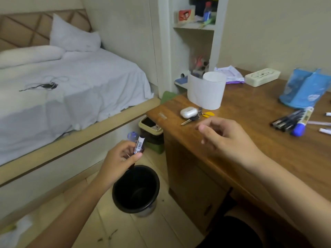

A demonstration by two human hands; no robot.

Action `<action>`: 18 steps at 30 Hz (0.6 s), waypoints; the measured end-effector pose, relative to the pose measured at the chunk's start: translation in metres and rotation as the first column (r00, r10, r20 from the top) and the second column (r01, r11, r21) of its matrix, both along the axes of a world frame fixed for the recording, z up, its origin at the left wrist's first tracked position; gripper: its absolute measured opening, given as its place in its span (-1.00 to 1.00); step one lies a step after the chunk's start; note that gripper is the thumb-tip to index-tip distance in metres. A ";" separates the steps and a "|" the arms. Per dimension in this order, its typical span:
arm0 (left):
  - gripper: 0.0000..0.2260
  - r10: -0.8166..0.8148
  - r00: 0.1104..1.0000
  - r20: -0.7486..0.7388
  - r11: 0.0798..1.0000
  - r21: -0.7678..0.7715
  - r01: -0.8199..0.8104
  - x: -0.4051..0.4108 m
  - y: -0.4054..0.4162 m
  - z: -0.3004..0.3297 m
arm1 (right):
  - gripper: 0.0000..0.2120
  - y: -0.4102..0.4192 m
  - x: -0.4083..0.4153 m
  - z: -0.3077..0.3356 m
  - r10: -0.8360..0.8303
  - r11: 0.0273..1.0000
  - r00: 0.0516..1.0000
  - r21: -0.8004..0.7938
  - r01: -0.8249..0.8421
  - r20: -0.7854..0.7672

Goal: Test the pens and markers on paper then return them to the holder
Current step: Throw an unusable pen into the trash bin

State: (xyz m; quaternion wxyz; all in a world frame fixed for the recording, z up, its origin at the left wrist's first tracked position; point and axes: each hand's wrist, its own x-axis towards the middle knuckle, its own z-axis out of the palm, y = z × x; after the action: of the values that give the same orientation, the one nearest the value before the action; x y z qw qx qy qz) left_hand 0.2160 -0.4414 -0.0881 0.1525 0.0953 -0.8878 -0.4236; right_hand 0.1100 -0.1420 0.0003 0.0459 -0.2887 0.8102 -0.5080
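My left hand pinches a dark marker with a white barcode label, held upright above a black bin on the floor. My right hand hovers over the wooden desk edge, fingers loosely curled, holding nothing. Several black pens and a blue-capped marker lie in a bunch at the desk's right. More pens poke in from the right edge. A blue pouch-like holder stands at the back right of the desk.
A white cup and paper roll, a white earbud case with keys, a white box and a wipes packet sit on the desk. A green bin stands by the bed. Shelves are behind.
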 end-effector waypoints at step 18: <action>-0.61 0.271 0.945 0.181 0.961 0.005 -0.277 -0.071 -0.064 -0.103 | -0.87 -0.068 0.014 -0.031 0.127 0.983 0.989 0.139 -0.116 -0.071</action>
State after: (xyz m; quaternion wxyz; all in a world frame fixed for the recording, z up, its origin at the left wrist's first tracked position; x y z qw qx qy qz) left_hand 0.1451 -0.5053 -0.1909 0.1280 0.2576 -0.8695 -0.4014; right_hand 0.1236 -0.2100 -0.0302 0.0639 -0.3537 0.8248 -0.4365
